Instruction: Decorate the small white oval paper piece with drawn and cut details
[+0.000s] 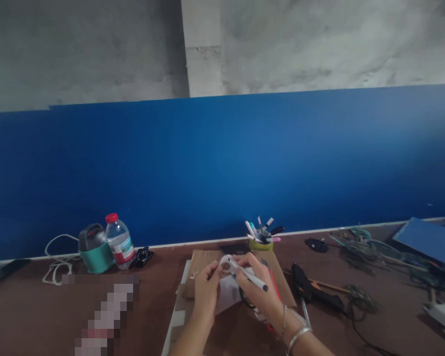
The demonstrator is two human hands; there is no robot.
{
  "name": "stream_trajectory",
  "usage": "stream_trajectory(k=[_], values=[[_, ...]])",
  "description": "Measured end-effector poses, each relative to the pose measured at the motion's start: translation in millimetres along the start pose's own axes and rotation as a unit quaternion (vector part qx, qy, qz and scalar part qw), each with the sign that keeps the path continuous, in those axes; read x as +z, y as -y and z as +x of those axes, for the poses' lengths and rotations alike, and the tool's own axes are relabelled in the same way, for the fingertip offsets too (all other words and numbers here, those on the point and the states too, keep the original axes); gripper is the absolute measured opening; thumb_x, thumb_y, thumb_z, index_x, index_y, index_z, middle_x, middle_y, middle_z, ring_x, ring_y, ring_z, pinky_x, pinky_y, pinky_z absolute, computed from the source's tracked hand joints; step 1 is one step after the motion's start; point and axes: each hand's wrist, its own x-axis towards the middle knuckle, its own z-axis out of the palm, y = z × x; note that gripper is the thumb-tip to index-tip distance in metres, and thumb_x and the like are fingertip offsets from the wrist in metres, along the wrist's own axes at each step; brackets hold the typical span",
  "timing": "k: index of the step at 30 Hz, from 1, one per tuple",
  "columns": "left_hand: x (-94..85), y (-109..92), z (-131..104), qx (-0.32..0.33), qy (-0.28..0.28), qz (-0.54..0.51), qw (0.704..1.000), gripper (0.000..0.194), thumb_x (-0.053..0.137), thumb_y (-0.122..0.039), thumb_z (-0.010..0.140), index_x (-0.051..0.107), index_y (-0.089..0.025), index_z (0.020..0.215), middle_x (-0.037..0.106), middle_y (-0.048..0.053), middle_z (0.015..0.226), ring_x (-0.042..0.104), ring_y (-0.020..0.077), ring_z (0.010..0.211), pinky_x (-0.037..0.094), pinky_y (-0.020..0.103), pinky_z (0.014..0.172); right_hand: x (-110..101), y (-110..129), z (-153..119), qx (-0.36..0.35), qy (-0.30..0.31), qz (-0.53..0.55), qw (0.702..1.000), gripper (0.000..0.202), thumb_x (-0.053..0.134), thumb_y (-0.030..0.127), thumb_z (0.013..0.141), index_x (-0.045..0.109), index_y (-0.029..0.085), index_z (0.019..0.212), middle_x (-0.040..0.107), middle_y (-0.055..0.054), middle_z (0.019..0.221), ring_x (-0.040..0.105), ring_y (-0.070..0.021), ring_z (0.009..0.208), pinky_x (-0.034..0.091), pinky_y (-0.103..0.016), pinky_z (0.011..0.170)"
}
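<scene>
My left hand (206, 291) pinches the edge of a small white ring-shaped piece (227, 259), held up over the brown cardboard (282, 277). In my right hand (257, 284) is a white pen (255, 280), its black end pointing down to the right. The fingertips of that hand meet the ring's right side; the pen's other end is hard to make out there. Below both hands lies a sheet of white paper (228, 295). Something with red edges (274, 284) is partly hidden behind my right hand.
Behind the cardboard stands a cup of pens (261, 244). A black glue gun (315, 291) and tangled cables (385, 257) lie to the right. On the left are a red-capped bottle (120, 242), a green-and-grey container (94, 249) and a white cord (59, 264). A blue partition (207, 163) borders the table.
</scene>
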Motion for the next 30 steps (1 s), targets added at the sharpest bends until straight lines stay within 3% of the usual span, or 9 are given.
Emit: stream_trajectory(k=[14,30], values=[[-0.8,0.4,0.4,0.006,0.016,0.009,1.0,0.052,0.065,-0.057,0.062,0.069,-0.012,0.087,0.032,-0.009,0.038,0.024,0.0048,0.035,0.015,0.018,0.036,-0.2,6.8,-0.1,0.017,0.005,-0.001,1.0,0.006,0.049,0.017,0.068,0.054,0.021,0.068,0.071,-0.007,0.091,0.064,-0.0225,0.089,0.047,-0.027,0.072],[-0.1,-0.3,0.9,0.003,-0.002,0.008,1.0,0.05,0.067,-0.055,0.059,0.07,-0.011,0.084,0.034,-0.009,0.035,0.027,0.0059,0.034,0.016,0.018,0.037,1.0,-0.1,0.4,0.007,-0.011,-0.003,1.0,0.009,0.048,0.015,0.068,0.054,0.021,0.067,0.071,-0.004,0.086,0.065,-0.0204,0.08,0.047,-0.026,0.067]])
